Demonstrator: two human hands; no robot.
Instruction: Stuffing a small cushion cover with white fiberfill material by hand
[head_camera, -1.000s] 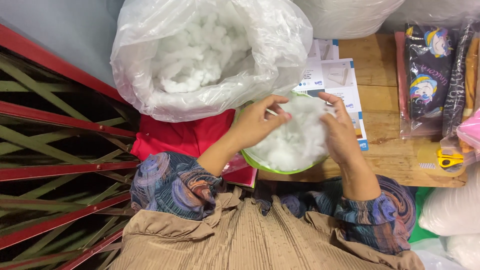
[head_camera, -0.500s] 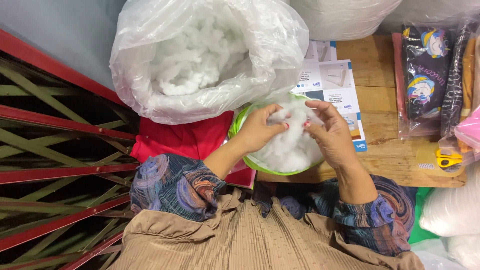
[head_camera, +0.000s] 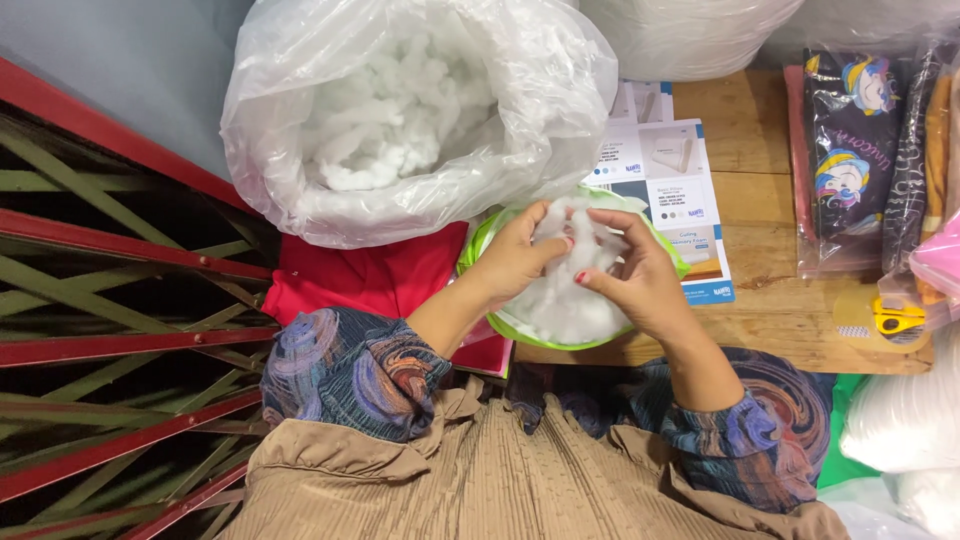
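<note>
Both hands, left hand (head_camera: 515, 262) and right hand (head_camera: 640, 285), pinch white stuffing (head_camera: 565, 300) with closed fingers inside a nearly full green cover (head_camera: 478, 245); the fibre bag (head_camera: 420, 120) remains well stocked.

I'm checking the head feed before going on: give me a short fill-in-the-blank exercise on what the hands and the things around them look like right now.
1. Both hands, the left hand and the right hand, pinch white ____ over the green-rimmed cover.
2. The big clear plastic bag of stuffing lies ____ the hands, farther from the person.
3. The cloth under that bag is ____.
4. The yellow-handled scissors lie on the wooden ____.

Missing words: stuffing; beyond; red; table
</note>
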